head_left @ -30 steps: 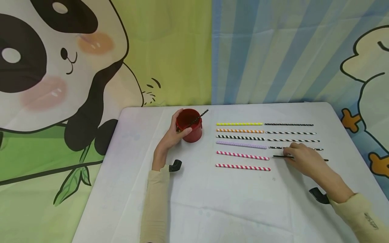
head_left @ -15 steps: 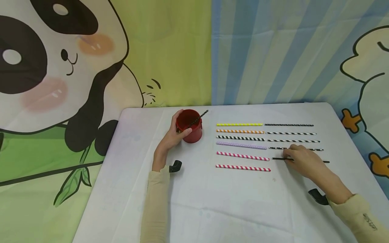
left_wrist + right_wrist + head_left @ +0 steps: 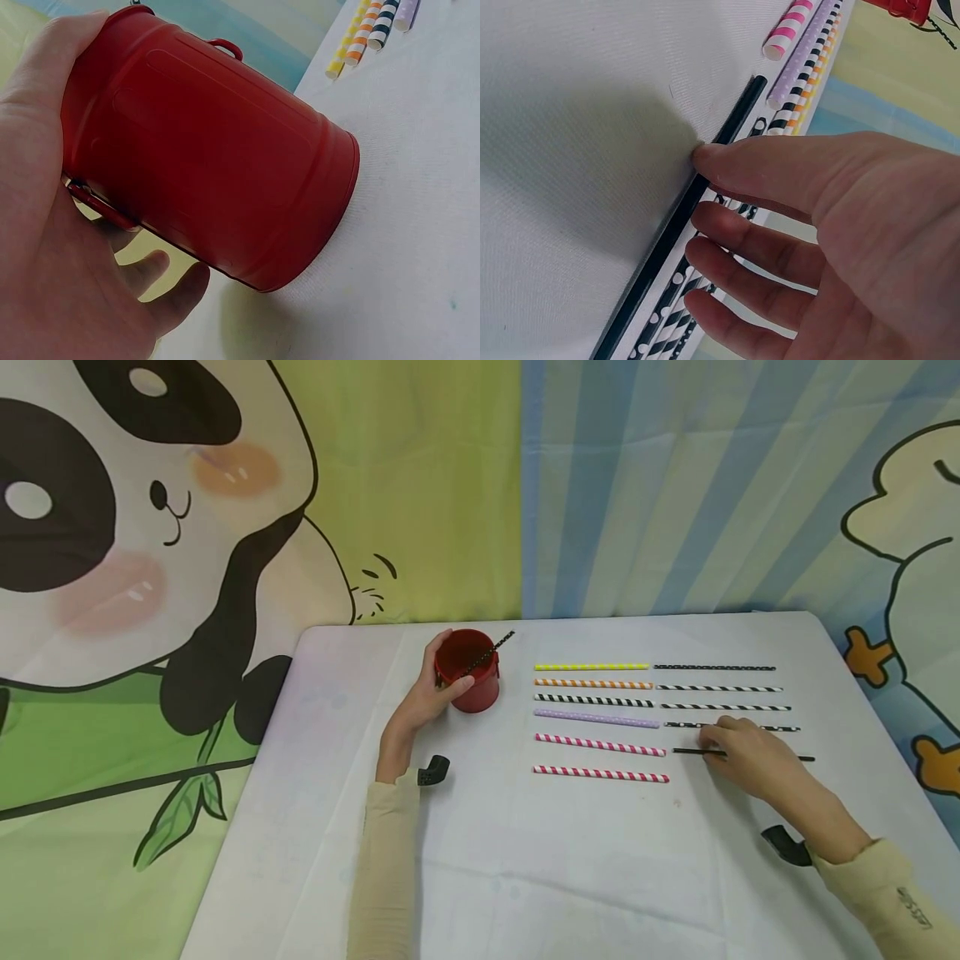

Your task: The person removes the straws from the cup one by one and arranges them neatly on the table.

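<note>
My left hand [image 3: 422, 703] holds a small red metal bucket [image 3: 480, 695] upright at the back of the table, thumb at the rim. One dark, light-dotted straw [image 3: 502, 642] leans out of it to the right. In the left wrist view, the bucket's side [image 3: 210, 150] and small handles show. At the front of the right-hand column of straws, my right hand [image 3: 750, 760] pinches a plain black straw [image 3: 671, 225] between thumb and index finger. The straw lies on or just at the cloth; its middle is partly hidden in the head view.
Left of the black straw lie yellow [image 3: 591, 667], orange [image 3: 592, 683], black-striped, purple [image 3: 596, 718] and pink-striped straws [image 3: 600, 774] in a column. Behind it lie several black-and-white straws [image 3: 723, 707]. A white cloth [image 3: 555, 877] covers the table; printed curtains hang behind.
The black straw has shifted slightly toward the table's front, moved by my right hand, and lies a little straighter. My left hand and the bucket have stayed put.
</note>
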A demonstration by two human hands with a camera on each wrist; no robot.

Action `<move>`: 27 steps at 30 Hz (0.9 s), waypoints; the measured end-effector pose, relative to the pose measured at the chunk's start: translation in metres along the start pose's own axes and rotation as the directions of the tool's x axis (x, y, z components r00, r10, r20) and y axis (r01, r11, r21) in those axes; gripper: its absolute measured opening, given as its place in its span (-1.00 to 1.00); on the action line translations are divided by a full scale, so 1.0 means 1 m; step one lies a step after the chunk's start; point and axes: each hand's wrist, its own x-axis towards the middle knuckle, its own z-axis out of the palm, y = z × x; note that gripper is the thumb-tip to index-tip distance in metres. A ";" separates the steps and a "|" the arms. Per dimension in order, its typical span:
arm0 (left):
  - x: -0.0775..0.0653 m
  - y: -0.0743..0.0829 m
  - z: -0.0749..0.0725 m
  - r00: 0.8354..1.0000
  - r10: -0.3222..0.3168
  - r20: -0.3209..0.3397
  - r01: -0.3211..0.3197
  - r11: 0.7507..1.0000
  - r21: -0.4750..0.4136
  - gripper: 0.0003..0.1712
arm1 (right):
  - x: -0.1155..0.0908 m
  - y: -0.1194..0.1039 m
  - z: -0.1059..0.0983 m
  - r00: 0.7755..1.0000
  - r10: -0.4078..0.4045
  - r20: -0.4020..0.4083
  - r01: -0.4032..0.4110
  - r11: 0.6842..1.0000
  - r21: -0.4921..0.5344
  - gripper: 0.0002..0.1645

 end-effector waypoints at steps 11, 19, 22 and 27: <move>0.001 -0.002 0.000 1.000 0.001 0.002 -0.001 1.000 -0.002 0.03 | -0.004 -0.003 -0.007 1.000 0.019 0.017 -0.019 1.000 0.008 -0.78; 0.000 -0.001 0.000 1.000 -0.004 -0.002 0.004 1.000 -0.002 0.02 | -0.005 -0.004 -0.012 0.998 0.038 0.044 -0.038 0.999 0.010 -0.74; 0.000 -0.001 0.000 1.000 -0.014 -0.004 0.014 1.000 0.004 0.01 | -0.006 -0.005 -0.012 0.998 0.045 0.050 -0.045 0.999 0.009 -0.74; 0.007 -0.023 -0.003 1.000 -0.004 -0.026 0.005 1.000 0.023 0.02 | -0.007 -0.006 -0.013 0.998 0.043 0.044 -0.043 0.999 0.011 -0.74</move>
